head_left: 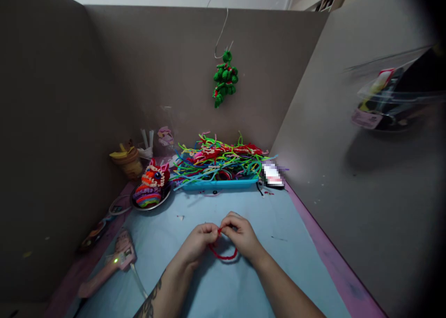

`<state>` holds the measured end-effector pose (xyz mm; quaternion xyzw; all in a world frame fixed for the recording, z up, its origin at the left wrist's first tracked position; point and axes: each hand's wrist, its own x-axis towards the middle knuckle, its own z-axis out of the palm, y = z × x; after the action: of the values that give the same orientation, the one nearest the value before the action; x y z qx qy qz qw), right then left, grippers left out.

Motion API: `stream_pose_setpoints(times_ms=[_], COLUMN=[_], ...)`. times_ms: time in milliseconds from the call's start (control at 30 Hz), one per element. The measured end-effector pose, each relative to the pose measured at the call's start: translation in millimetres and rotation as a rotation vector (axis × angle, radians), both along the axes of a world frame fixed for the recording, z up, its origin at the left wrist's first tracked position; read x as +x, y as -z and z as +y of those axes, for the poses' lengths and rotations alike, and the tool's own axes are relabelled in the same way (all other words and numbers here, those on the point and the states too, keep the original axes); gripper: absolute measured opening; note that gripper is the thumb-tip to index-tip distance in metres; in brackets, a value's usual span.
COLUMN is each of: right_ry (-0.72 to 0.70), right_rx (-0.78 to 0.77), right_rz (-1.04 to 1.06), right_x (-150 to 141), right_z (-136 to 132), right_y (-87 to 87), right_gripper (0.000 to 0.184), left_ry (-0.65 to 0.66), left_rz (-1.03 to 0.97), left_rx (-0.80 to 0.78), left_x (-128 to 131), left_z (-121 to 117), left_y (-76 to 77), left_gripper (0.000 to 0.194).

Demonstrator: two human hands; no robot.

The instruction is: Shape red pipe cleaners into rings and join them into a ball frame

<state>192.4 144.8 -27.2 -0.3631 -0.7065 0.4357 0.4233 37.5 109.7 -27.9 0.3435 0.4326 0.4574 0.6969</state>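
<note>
A red pipe cleaner hangs in a loop below my two hands, over the pale blue table covering. My left hand is closed, pinching the red strand between thumb and fingertips. Close beside it, my right hand also pinches the strand, its fingertips almost touching the left ones. Just a short bit of red shows between the two pinches. The fingers cover where the strand's ends lie.
Behind my hands stands a blue tray heaped with colourful pipe cleaners. A phone lies right of it. At left are a metal bowl holding a colourful figure and a pink glue gun. A green ornament hangs above.
</note>
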Motion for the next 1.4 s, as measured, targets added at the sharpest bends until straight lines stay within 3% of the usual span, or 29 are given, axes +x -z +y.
stream_pose_setpoints(times_ms=[67,167,367,467,567,667,800,900,1033,1133,1267,1400], right_ry=[0.018,0.072,0.06,0.045,0.048,0.041,0.047,0.039,-0.037,-0.092,-0.041,0.11], right_rx=[-0.02,-0.069,-0.247,-0.301,-0.304,-0.276,-0.201,-0.109,0.016,0.061,0.042,-0.055], right_rz=[0.002,0.011,0.11,0.122,0.121,0.123,0.095,0.028,-0.001,0.03,0.005,0.011], right_x=[0.5,2.3,2.9,0.4,-0.8,0.1,2.1,3.2,5.6,7.2,6.1,2.8], right_z=[0.8,3.2,5.7,4.8,4.5,4.6,4.1,3.3,1.8,1.2,2.2,3.6], right_y=[0.5,1.3,2.8,4.6,5.8,5.5,4.0,2.6,0.6,-0.1,0.2,1.8], right_gripper=[0.014,0.01,0.01,0.009,0.009,0.01,0.009,0.009,0.014,0.015,0.013,0.009], left_ry=[0.023,0.007,-0.197,-0.214,-0.201,-0.209,-0.237,-0.219,-0.112,-0.011,-0.024,-0.22], left_rz=[-0.019,0.146,0.821,1.14,1.289,1.257,1.011,0.703,0.152,-0.049,0.013,0.378], left_rx=[0.005,0.102,0.573,0.789,0.884,0.88,0.72,0.435,-0.019,-0.167,-0.083,0.255], left_x=[-0.1,-1.1,0.2,0.7,0.3,0.6,2.4,2.8,2.8,3.3,2.6,1.3], left_z=[0.2,2.7,-0.8,-5.0,-6.7,-7.1,-5.9,-2.7,0.4,-0.1,0.5,0.7], left_y=[-0.4,0.3,-0.3,-0.3,0.3,-1.0,-5.1,-5.7,-1.5,1.4,0.5,-3.6], left_gripper=[0.025,0.025,0.014,0.013,0.016,0.017,0.018,0.015,0.01,0.014,0.018,0.023])
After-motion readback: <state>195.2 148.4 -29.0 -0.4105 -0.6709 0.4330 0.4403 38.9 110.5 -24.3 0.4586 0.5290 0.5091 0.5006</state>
